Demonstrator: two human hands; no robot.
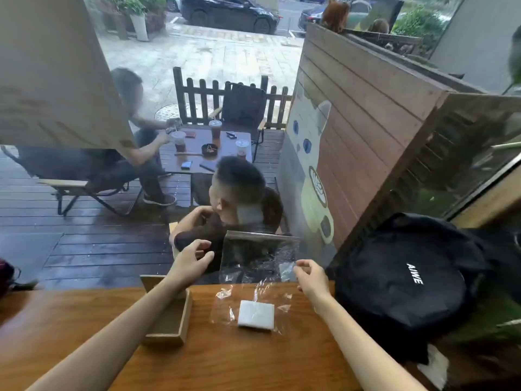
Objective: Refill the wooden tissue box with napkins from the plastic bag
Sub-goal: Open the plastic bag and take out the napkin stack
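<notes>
Behind everything, a large window shows a wet deck outside where people sit around a small table. Against the glass runs the polished brown wooden counter, with a round black fabric bag at its right end. The clear plastic bag stands lifted — probably to open its mouth — the right hand pinching its edge, the left hand hovering beside it, fingers loosely spread. Left sits the open, apparently empty wooden tissue box. The white folded napkin stack lies in the bag's lower end on the counter — still unloaded.
</notes>
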